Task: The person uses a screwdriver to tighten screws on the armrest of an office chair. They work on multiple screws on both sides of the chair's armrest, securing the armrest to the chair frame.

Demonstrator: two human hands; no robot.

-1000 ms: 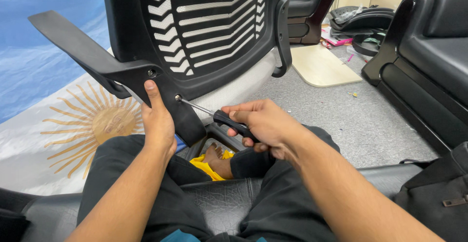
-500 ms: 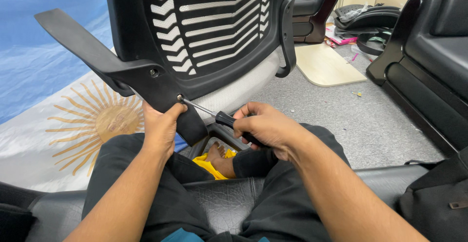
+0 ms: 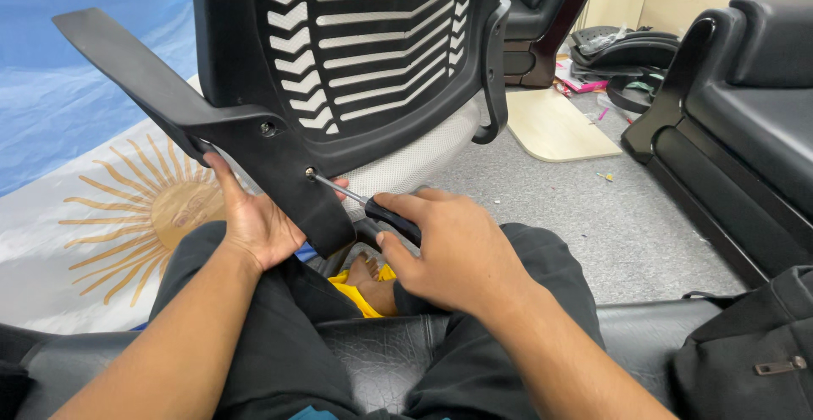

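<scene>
Holding the screwdriver [image 3: 373, 208] by its dark handle, the right hand [image 3: 449, 251] has its fingers wrapped closed around it, near the middle of the view. From this hand the metal shaft runs up and to the left, and its tip sits in the screw [image 3: 310, 173] on the black armrest bracket [image 3: 279, 166] of the office chair [image 3: 364, 56]. So the long axis of the tool is slanted, from lower right at the handle to upper left at the screw, and the screw lies just up-left from the hand. The left hand [image 3: 254, 221] is on the left side of the bracket, the palm pressing against the lower edge, the fingers partly hidden behind the plastic; it grips the bracket and is touching it. A second fixing hole [image 3: 268, 128] shows higher on the bracket, a little more to the left. Both hands are close to the screw, the left one somewhat nearer
</scene>
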